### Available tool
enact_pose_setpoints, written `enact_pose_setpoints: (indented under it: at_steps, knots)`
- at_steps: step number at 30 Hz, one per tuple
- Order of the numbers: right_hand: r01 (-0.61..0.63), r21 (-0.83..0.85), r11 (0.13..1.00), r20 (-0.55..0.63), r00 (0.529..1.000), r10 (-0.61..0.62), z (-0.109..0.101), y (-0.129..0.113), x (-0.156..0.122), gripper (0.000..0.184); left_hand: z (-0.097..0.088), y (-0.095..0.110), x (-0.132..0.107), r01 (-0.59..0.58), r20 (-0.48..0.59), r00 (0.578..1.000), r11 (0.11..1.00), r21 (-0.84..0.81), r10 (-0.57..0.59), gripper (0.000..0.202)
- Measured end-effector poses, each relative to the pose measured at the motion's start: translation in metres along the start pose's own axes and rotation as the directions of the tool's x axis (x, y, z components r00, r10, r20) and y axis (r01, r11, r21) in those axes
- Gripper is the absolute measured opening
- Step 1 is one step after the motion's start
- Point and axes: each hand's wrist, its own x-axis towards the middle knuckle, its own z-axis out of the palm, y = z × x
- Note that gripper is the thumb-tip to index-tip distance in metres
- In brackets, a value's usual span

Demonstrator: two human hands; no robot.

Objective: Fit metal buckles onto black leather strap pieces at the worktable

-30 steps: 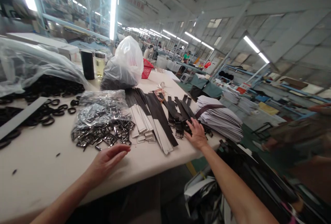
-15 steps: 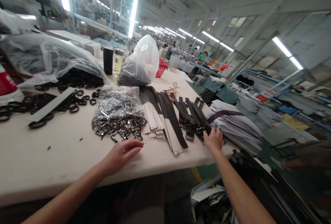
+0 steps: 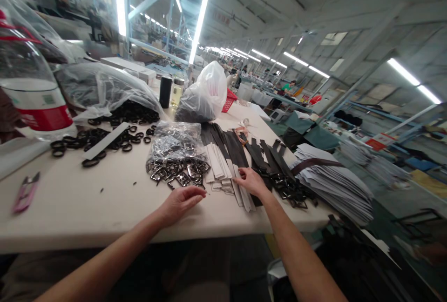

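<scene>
My left hand point(image 3: 183, 203) rests near the table's front edge, fingers stretched out and nothing visible in it. Just beyond it is a heap of dark metal buckles point(image 3: 179, 171), spilling from a clear plastic bag point(image 3: 174, 137). My right hand point(image 3: 252, 182) reaches over a row of strap strips, white side up point(image 3: 218, 164) and black side up point(image 3: 234, 146). Its fingertips are at a white strip, fingers apart; no firm grip shows. To its right lie black straps with buckles fitted point(image 3: 275, 162).
A bundle of white-backed sheets point(image 3: 331, 178) sits at the right table edge. Black loops point(image 3: 125, 146) lie left, near pink-handled snips point(image 3: 27, 193) and a large bottle point(image 3: 38, 92). A tied plastic bag point(image 3: 206, 92), a black flask point(image 3: 165, 91) and a red basket point(image 3: 229, 100) stand behind.
My right hand has moved left, from the straps with buckles to the loose strips. My left hand stays near the buckle heap. The view has turned left, bringing in the bottle and the snips.
</scene>
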Motion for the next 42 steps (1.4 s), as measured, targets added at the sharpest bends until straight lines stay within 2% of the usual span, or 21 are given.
enact_pose_setpoints:
  at_steps: [5, 9, 12, 16, 19, 21, 23, 25, 26, 28, 30, 32, 34, 36, 38, 40, 42]
  knots:
    - [-0.055, 0.089, 0.995, 0.003, 0.998, 0.055, -0.003, -0.001, 0.002, 0.023, 0.001, 0.0, 0.0, -0.011, 0.013, 1.0, 0.999, 0.046, 0.011, 0.03]
    - [-0.114, 0.282, 0.953, -0.053, 0.99, 0.134, -0.004, 0.001, 0.0, 0.021, 0.003, -0.003, 0.0, -0.032, 0.015, 0.999, 0.998, 0.047, 0.032, 0.032]
    - [-0.126, 0.471, 0.873, -0.076, 0.98, 0.182, -0.006, -0.003, -0.003, 0.024, 0.003, -0.004, 0.001, -0.053, 0.01, 0.999, 0.997, 0.059, 0.053, 0.032]
    - [-0.038, 0.669, 0.743, -0.159, 0.968, 0.193, -0.012, -0.029, -0.016, 0.023, 0.003, -0.003, 0.001, -0.025, -0.003, 1.0, 1.0, 0.003, 0.026, 0.036]
    - [0.087, 0.736, 0.672, -0.257, 0.953, 0.158, -0.016, -0.066, -0.044, 0.034, 0.003, 0.004, -0.002, 0.063, 0.003, 0.998, 0.979, -0.195, -0.063, 0.047]
    - [0.171, 0.742, 0.648, -0.298, 0.95, 0.09, -0.012, -0.095, -0.074, 0.039, 0.002, 0.014, -0.006, 0.125, 0.031, 0.992, 0.892, -0.435, -0.123, 0.058]
    - [0.3, 0.686, 0.663, -0.355, 0.933, -0.056, -0.002, -0.121, -0.109, 0.037, -0.002, 0.029, -0.01, 0.147, 0.072, 0.988, 0.727, -0.671, -0.133, 0.067]
    - [0.394, 0.597, 0.699, -0.39, 0.904, -0.177, 0.011, -0.137, -0.141, 0.035, -0.011, 0.046, -0.016, 0.11, 0.064, 0.993, 0.58, -0.807, -0.099, 0.071]
    - [0.419, 0.564, 0.711, -0.387, 0.895, -0.22, 0.019, -0.141, -0.155, 0.034, -0.018, 0.054, -0.018, 0.066, 0.015, 0.995, 0.544, -0.837, -0.098, 0.068]
    - [0.427, 0.531, 0.732, -0.356, 0.896, -0.264, 0.031, -0.14, -0.174, 0.034, -0.035, 0.067, -0.025, -0.066, -0.175, 0.969, 0.506, -0.86, -0.171, 0.055]
    - [0.419, 0.51, 0.752, -0.319, 0.903, -0.287, 0.039, -0.131, -0.185, 0.034, -0.055, 0.072, -0.036, -0.159, -0.343, 0.906, 0.552, -0.818, -0.247, 0.044]
    - [0.412, 0.492, 0.767, -0.286, 0.908, -0.305, 0.04, -0.117, -0.189, 0.035, -0.074, 0.072, -0.052, -0.189, -0.471, 0.847, 0.689, -0.699, -0.246, 0.042]
    - [0.394, 0.485, 0.781, -0.222, 0.919, -0.325, 0.037, -0.101, -0.191, 0.034, -0.087, 0.068, -0.071, -0.134, -0.563, 0.805, 0.866, -0.482, -0.188, 0.04]
    - [0.363, 0.475, 0.801, -0.142, 0.93, -0.338, 0.034, -0.088, -0.193, 0.034, -0.09, 0.062, -0.091, -0.007, -0.589, 0.793, 0.964, -0.266, -0.157, 0.038]
    - [0.332, 0.452, 0.828, -0.116, 0.942, -0.314, 0.035, -0.082, -0.194, 0.031, -0.083, 0.054, -0.106, 0.105, -0.553, 0.804, 0.968, -0.23, -0.219, 0.04]
    - [0.318, 0.426, 0.847, -0.165, 0.948, -0.273, 0.04, -0.087, -0.197, 0.028, -0.065, 0.045, -0.116, 0.158, -0.473, 0.818, 0.918, -0.365, -0.329, 0.045]
    - [0.348, 0.416, 0.84, -0.225, 0.934, -0.276, 0.047, -0.102, -0.2, 0.03, -0.041, 0.037, -0.121, 0.186, -0.368, 0.831, 0.832, -0.523, -0.417, 0.049]
